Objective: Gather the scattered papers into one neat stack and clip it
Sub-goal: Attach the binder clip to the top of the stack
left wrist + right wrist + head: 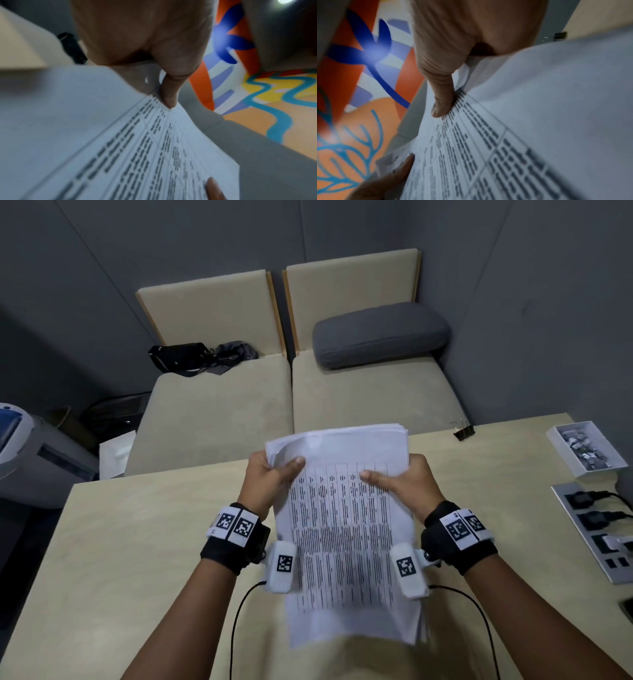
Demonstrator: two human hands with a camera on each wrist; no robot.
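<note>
Papers held upright over the table, left hand and right hand pinching the side edges, thumbs in front; light, floppy, slippery sheets; grip edges firmly; clip lies well apart.

The papers are white, the top sheet printed with a black table of thin ruled columns and rows of dark text. The binder clip is black with gold-toned wire handles. The table is pale beige, like the two seats; the cushion is dark grey. The wrist bands are black, carrying white tags with black square-code patterns. The wrist views show a surface patterned in orange, blue, yellow and teal swirls.
</note>
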